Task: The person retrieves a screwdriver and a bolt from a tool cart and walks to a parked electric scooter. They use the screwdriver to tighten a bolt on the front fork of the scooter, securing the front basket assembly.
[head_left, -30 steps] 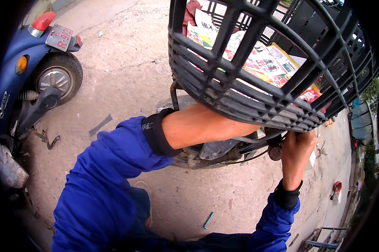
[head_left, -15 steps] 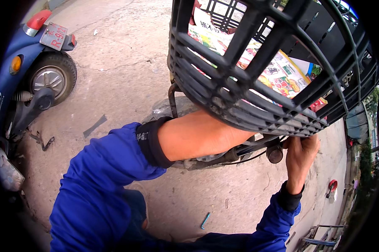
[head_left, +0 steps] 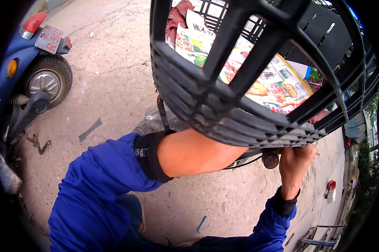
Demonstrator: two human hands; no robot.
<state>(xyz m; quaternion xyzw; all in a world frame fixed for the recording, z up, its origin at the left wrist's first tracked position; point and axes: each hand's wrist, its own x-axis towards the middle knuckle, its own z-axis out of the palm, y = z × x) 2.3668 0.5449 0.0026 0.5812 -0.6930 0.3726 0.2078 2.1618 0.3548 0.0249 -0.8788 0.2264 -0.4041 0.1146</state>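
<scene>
A large black plastic basket [head_left: 239, 107], apparently on a bike, fills the upper right of the view. My left forearm [head_left: 198, 153] reaches rightward beneath it; the left hand itself is hidden behind the basket's lower edge. Close under the basket's near right side is my right hand [head_left: 297, 164], raised with its fingers curled closed. The basket covers the fingertips, so what they grip does not show. Just left of that hand sits a dark round cylinder end [head_left: 270, 159], with a thin black cable [head_left: 244, 164] running near it.
Printed colourful sheets [head_left: 277, 82] and a dark red cloth [head_left: 179, 19] lie in the basket. A blue scooter [head_left: 19, 63] stands at left. On the concrete lie a turquoise L-shaped tool [head_left: 202, 224], a dark strip [head_left: 90, 129] and a red item [head_left: 331, 185]. A metal frame [head_left: 321, 237] is at lower right.
The basket now appears larger and lower, and spreads further left, as the view shifts. Both arms keep nearly the same pose under it, the right hand slightly lower in view.
</scene>
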